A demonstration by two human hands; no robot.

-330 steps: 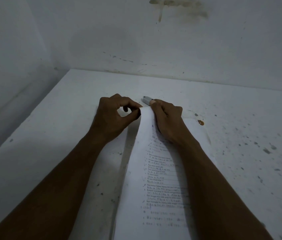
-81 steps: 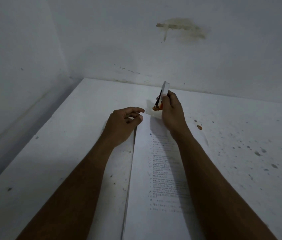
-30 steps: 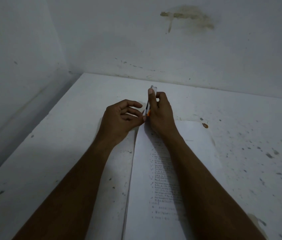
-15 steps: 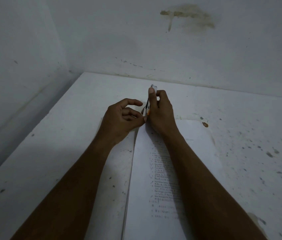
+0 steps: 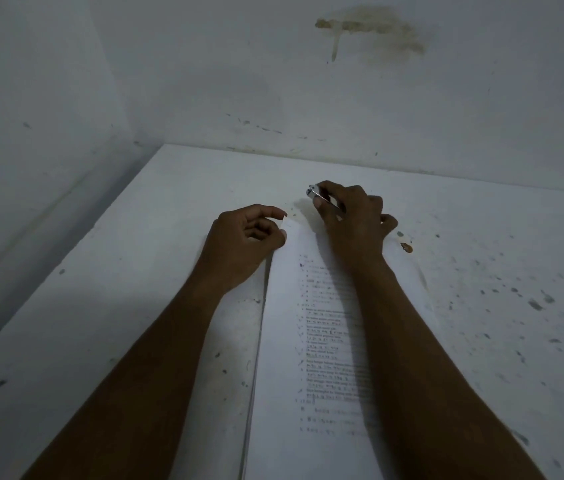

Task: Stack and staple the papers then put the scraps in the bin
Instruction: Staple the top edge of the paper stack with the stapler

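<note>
Gripping stapler (image 5: 318, 194), forearm (image 5: 408, 341) over papers (image 5: 291, 375), speckled table (image 5: 502, 271)

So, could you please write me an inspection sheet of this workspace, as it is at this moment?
Surface: white table, speckled with dark marks, one brown spot.
Job's things: papers stacked on the table; stapler near their far edge; no bin or scraps seen.
Clutter: nothing seen.
Grippers: left hand pinches the papers' far left corner; right hand grips the stapler.
Cables: nothing seen.
Surroundings: white walls, yellowish stain on the back wall.
</note>
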